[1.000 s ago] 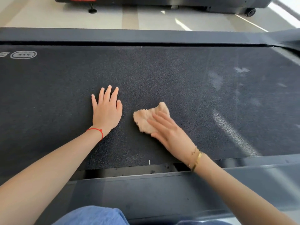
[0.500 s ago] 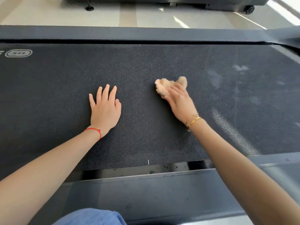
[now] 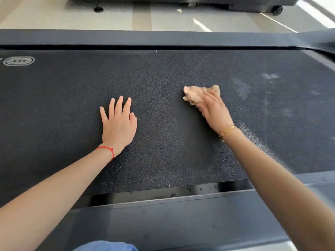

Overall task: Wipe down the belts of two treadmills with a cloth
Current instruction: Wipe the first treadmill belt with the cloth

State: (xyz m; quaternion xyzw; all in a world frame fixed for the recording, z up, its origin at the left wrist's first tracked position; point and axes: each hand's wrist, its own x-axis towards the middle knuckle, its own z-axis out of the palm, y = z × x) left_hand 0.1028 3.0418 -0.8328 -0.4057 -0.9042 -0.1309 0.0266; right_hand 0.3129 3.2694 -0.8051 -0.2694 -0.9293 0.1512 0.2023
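1. My left hand (image 3: 118,124) lies flat on the belt (image 3: 163,73), palm down, fingers straight and slightly spread, holding nothing. A red string (image 3: 107,151) circles that wrist.
2. My right hand (image 3: 214,110) presses the cloth (image 3: 194,94) onto the belt — fingers stretched over it rather than curled round it, though they are blurred.
3. The cloth is a crumpled tan wad on the belt's right half, well apart from my left hand; its far edge pokes out past my fingertips.
4. A gold bracelet (image 3: 227,130) sits on my right wrist.
5. Pale dusty smudges (image 3: 269,77) mark the belt to the right of the cloth.
6. A logo (image 3: 19,61) is printed at the belt's far left — beyond the frame, pale floor (image 3: 72,19).
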